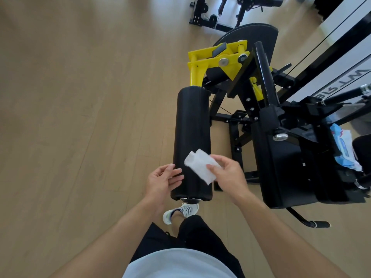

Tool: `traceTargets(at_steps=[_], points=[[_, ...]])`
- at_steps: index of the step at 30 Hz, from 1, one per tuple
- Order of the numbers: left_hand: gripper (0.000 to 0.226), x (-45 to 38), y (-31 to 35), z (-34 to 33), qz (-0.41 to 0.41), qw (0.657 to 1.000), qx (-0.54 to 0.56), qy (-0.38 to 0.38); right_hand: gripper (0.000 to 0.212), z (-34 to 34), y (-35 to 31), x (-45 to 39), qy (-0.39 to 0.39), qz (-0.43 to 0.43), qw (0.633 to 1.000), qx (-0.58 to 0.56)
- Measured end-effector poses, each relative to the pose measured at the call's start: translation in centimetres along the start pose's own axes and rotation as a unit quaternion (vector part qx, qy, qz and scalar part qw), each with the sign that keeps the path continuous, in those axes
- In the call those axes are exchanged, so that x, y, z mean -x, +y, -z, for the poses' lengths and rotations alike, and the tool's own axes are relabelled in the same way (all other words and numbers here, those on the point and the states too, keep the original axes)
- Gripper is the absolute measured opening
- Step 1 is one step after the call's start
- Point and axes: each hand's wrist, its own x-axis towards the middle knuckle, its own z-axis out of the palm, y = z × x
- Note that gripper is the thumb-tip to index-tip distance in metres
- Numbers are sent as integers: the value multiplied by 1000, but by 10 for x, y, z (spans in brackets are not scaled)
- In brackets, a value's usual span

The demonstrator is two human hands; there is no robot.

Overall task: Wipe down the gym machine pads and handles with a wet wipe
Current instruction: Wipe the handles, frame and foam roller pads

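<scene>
A long black roller pad [191,133] juts toward me from the machine's yellow arm [210,61]. My right hand [228,175] pinches a folded white wet wipe [200,166] that lies over the pad's near right side. My left hand [162,180] rests with relaxed fingers against the pad's near left side. A black seat pad [285,173] is to the right, and a black handle [321,224] sticks out below it.
Light wood floor [80,117] spreads to the left. A blue and white wipes pack [341,149] lies on the machine at right. Another black machine frame [210,19] stands at the top. My white shoe [180,212] is under the roller's end.
</scene>
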Motion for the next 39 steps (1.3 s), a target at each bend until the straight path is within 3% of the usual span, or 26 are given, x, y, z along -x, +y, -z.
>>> traceTargets(at_steps=[2, 4, 6, 7, 9, 11, 14, 17, 23, 25, 28, 31, 33, 39], points=[[22, -9, -4, 0, -55, 995, -83, 24, 31, 3, -6, -14, 81, 91, 991, 58], [46, -18, -15, -1, -87, 978, -188, 3, 34, -2, -3, -29, 83, 152, 978, 112], [92, -25, -29, -5, -67, 965, -248, -60, 39, -16, 16, -38, -26, 193, 960, 201], [115, -29, -40, -7, -64, 954, -281, -82, 42, -23, 30, -39, -82, 232, 930, 271], [139, -32, -55, -12, -89, 926, -352, -99, 48, -28, 54, -45, -131, 330, 850, 390], [152, -37, -66, -13, -106, 916, -378, -84, 56, -22, 56, -55, -176, 375, 800, 433], [154, -44, -68, -15, -97, 921, -372, -61, 60, -17, 36, -85, -232, 419, 736, 478], [151, -52, -59, -24, -82, 929, -358, -36, 58, -18, 7, -132, -256, 438, 704, 497], [146, -80, -38, -57, -127, 907, -402, 27, 27, -24, -37, -210, -187, 564, 629, 502], [146, -87, -34, -64, -129, 894, -427, 45, 28, -20, -58, -236, -125, 566, 641, 503], [146, -92, -33, -69, -122, 884, -446, 68, 35, -10, -89, -275, -39, 516, 701, 491], [143, -92, -35, -71, -133, 878, -452, 85, 37, -11, -100, -284, -60, 439, 763, 470], [141, -91, -35, -72, -135, 875, -456, 92, 32, -15, -86, -273, -97, 424, 784, 442], [141, -91, -36, -73, -140, 868, -466, 101, 22, -10, -38, -244, -232, 545, 738, 322]])
